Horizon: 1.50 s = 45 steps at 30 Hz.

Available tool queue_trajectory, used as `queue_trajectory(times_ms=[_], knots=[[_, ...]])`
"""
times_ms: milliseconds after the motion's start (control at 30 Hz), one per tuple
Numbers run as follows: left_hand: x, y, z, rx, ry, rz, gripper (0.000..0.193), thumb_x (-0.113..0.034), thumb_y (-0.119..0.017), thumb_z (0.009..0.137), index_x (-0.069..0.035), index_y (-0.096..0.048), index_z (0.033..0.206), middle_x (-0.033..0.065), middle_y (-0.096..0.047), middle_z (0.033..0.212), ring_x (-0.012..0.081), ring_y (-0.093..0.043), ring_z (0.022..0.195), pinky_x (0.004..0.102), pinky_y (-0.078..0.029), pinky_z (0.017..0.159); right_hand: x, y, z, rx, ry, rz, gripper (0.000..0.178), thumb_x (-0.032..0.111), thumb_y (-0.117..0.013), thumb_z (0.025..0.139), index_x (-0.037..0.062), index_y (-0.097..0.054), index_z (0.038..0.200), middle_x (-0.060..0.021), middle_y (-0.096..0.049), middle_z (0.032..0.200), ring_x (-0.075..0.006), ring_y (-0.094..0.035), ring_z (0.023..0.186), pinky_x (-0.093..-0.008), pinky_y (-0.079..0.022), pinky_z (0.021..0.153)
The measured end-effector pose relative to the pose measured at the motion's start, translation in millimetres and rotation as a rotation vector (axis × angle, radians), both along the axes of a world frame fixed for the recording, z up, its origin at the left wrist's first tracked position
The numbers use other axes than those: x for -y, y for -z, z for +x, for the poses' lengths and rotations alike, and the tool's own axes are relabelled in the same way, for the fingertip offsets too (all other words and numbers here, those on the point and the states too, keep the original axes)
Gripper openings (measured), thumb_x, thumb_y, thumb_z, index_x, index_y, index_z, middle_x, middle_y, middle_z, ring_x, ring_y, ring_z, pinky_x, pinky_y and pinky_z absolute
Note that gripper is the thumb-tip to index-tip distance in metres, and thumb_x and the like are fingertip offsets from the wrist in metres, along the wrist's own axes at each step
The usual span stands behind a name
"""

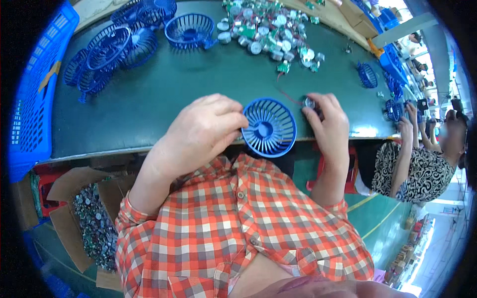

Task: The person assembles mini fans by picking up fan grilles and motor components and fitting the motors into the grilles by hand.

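My left hand grips the rim of a round blue plastic fan cover at its left side. The slotted cover is tilted at the table's front edge, its inside and central hub showing. To the right of it, my right hand pinches a small round silver motor between thumb and fingers, apart from the cover. A thin red wire runs from the motor toward a small green circuit board on the table.
Several blue fan covers lie at the far left, beside a blue crate. A pile of motors with circuit boards covers the back middle. Below left stands a cardboard box of small parts. A co-worker sits at the right.
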<state>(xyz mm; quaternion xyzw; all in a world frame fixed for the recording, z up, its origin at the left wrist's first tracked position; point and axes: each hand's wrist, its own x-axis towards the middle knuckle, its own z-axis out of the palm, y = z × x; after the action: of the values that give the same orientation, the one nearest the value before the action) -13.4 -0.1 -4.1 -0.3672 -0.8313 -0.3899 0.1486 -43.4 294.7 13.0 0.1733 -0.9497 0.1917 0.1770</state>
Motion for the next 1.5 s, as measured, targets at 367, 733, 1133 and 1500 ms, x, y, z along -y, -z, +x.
queue_trajectory(times_ms=[367,733,1133,1500], knots=[[0,6,1,-0.062,-0.046,-0.001,0.023,0.000,-0.074,0.076,-0.003,-0.068,0.098,0.0143,-0.068,0.105,0.0333,-0.066,0.100,0.0415,-0.054,0.085,53,-34,19,-0.020,-0.431,0.068,0.030,0.010,-0.082,0.073,0.0019,-0.070,0.099,-0.0106,-0.065,0.084,-0.0271,-0.062,0.079,-0.0368,-0.050,0.070],[-2,5,3,-0.082,-0.049,0.001,0.022,0.000,-0.074,0.076,-0.002,-0.068,0.097,0.0122,-0.067,0.102,0.0312,-0.065,0.097,0.0402,-0.054,0.082,63,-34,16,0.024,-0.529,0.202,0.029,0.016,-0.081,0.075,0.0046,-0.069,0.099,-0.0092,-0.065,0.087,-0.0308,-0.062,0.081,-0.0403,-0.051,0.071],[0,2,1,-0.051,-0.063,0.010,0.023,0.000,-0.075,0.075,-0.003,-0.068,0.096,0.0120,-0.068,0.102,0.0314,-0.065,0.097,0.0405,-0.054,0.082,40,-1,34,-0.071,-0.638,0.128,0.058,0.041,-0.077,0.080,0.0022,-0.069,0.123,-0.0161,-0.066,0.121,-0.0320,-0.066,0.101,-0.0422,-0.052,0.087],[28,-29,-25,-0.279,-0.433,-0.275,0.050,-0.006,-0.072,0.084,-0.008,-0.060,0.132,0.0157,-0.058,0.140,0.0362,-0.053,0.131,0.0438,-0.043,0.110,-8,17,9,-0.301,-0.265,-0.142,0.046,0.002,-0.078,0.075,-0.0020,-0.069,0.121,-0.0208,-0.067,0.123,-0.0346,-0.066,0.109,-0.0414,-0.054,0.095]])
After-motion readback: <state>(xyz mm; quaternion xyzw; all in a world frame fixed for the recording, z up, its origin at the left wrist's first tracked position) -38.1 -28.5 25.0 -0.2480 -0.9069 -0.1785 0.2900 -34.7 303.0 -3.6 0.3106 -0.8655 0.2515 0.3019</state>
